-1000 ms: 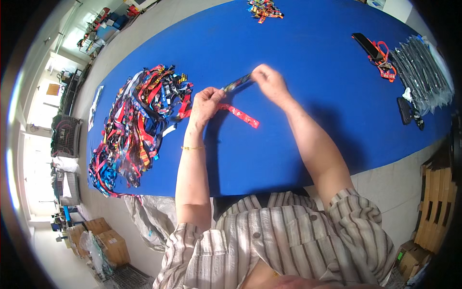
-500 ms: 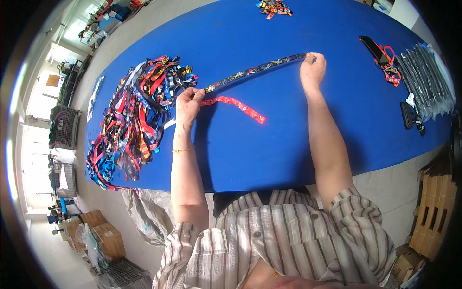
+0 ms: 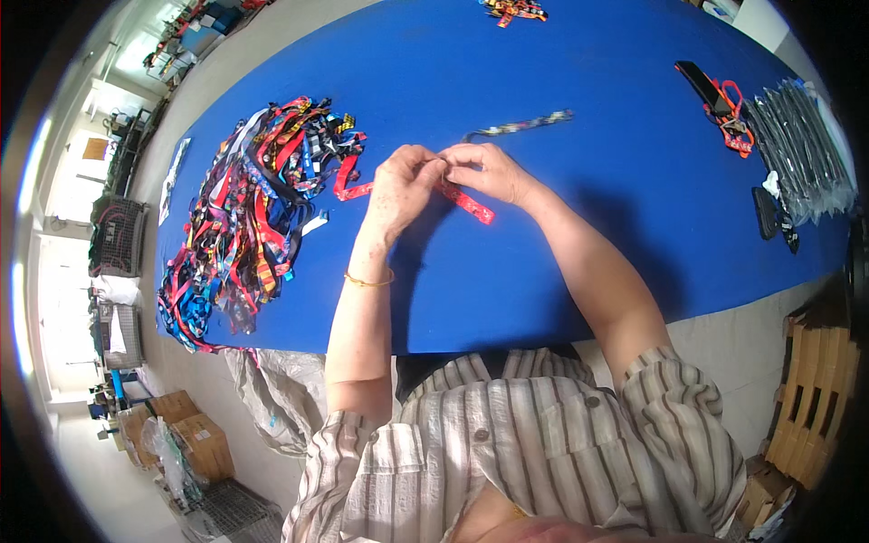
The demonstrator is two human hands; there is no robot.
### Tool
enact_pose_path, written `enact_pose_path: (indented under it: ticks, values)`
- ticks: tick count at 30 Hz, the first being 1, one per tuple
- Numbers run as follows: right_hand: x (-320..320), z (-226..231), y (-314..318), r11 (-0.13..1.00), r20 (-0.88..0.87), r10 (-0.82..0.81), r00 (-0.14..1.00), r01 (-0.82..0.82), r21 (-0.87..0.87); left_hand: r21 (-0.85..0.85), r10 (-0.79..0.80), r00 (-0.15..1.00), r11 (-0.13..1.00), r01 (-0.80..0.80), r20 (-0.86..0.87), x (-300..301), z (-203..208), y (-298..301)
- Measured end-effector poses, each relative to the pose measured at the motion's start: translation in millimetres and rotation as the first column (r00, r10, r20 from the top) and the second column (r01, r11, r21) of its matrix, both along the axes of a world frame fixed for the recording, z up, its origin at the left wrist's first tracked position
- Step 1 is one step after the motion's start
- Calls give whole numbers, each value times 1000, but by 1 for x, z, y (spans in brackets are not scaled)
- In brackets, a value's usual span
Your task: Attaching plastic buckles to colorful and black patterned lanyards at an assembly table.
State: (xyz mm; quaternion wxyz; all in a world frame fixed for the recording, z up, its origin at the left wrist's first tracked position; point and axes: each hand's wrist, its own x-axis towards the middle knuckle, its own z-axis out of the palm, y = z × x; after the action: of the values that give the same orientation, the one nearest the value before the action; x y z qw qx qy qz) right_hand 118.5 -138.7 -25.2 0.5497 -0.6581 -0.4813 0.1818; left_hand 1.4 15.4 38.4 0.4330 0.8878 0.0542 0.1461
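Observation:
My left hand (image 3: 405, 185) and my right hand (image 3: 489, 172) meet above the middle of the blue table (image 3: 534, 281), fingertips pinched close together. A dark strap with a multicoloured pattern (image 3: 525, 126) runs out from behind my right hand toward the far right. Its other part is hidden in my fingers. Below the hands lies a red printed strap (image 3: 471, 204), partly covered by them; a red stretch also shows left of my left hand. Close by on the left spreads a large tangled pile of colourful straps (image 3: 262, 208).
A small bunch of straps (image 3: 513, 11) lies at the far edge. On the right are a black flat case (image 3: 701, 88), something with orange-red loops (image 3: 740, 136), a row of dark packs in clear plastic (image 3: 797, 149) and a small black object (image 3: 766, 214).
My right hand has moved left to meet my left hand, which has shifted slightly right. The patterned strap, earlier stretched between them, now trails loosely past my right hand.

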Motion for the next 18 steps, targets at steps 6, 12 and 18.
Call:
enact_pose_path:
  ticks: [6,12,18]
  values:
    - [11,10,-6,965,-493,127,861,7,261,178,265,963,951,-253,-45,2,-7,39]
    - [16,22,-21,965,-705,17,709,172,197,358,120,992,925,-128,44,-9,-38,51]
    - [20,9,-16,940,-703,62,708,195,279,472,196,974,873,-120,-116,-12,-50,62]
